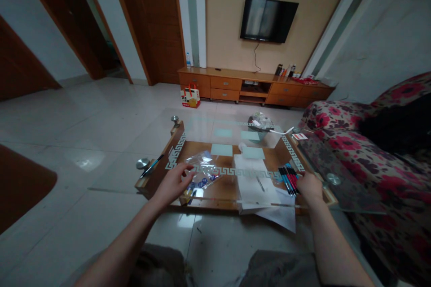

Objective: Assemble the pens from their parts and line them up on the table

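Observation:
My left hand (173,184) is over the left part of the glass-topped coffee table (229,196). Its thumb and fingers are curved but apart, beside a clear plastic wrapper (204,171) with blue round marks. At the table's right side, my right hand (310,187) is closed, its fingertips against the right edge of a row of pens (288,180). Those pens have dark ends and blue or red bodies. Whether the fingers grip one is hidden. Between my hands lies white paper (257,188), with a single slim pen (260,184) on it.
A blue pen (152,166) rests near the table's left edge. Toward the back right are a dark basket (261,122) and a red-and-white card (299,136). A floral sofa (340,130) borders the right side. Beyond stand a paper bag (190,97) and a TV cabinet (225,84).

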`<action>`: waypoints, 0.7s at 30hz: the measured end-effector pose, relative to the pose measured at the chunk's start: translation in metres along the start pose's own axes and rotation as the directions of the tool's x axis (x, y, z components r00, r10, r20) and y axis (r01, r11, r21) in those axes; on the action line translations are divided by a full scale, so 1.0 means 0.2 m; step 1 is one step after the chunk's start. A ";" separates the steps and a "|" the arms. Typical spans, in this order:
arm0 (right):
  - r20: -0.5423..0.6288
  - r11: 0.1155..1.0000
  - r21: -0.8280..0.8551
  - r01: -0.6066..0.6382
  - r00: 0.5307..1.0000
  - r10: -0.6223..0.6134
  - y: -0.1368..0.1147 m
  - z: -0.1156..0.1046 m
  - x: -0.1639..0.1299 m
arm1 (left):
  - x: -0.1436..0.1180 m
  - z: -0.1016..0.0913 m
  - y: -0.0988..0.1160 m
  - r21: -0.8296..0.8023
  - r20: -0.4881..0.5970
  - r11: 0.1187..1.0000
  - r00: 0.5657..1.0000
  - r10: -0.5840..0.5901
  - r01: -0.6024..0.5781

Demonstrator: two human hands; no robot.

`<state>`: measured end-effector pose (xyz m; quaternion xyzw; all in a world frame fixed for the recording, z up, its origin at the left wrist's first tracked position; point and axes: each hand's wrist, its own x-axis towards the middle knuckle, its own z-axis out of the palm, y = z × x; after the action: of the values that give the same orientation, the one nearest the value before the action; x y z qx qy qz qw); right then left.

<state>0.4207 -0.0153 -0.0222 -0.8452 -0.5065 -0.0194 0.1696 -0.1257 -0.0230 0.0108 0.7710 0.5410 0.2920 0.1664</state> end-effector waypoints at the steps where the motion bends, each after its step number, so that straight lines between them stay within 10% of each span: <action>1: -0.021 1.000 -0.007 0.008 1.000 -0.008 -0.02 -0.01 -0.01 | 0.02 -0.04 -0.07 0.079 -0.052 0.997 0.998 -0.019 0.023; 11: -0.116 0.934 0.178 0.309 0.950 -0.291 -0.28 -0.06 -0.13 | 0.00 -0.21 -0.53 0.631 -0.224 0.666 0.915 -0.335 0.398; 21: -0.140 0.892 0.268 0.364 0.931 -0.338 -0.38 -0.03 -0.21 | 0.00 -0.22 -0.71 0.592 -0.165 0.697 0.907 -0.388 0.406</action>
<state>0.3366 -0.0200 -0.0049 -0.7041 -0.6399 -0.0130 0.3076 -0.2580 0.0253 -0.0357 0.6435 0.7613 0.0680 -0.0411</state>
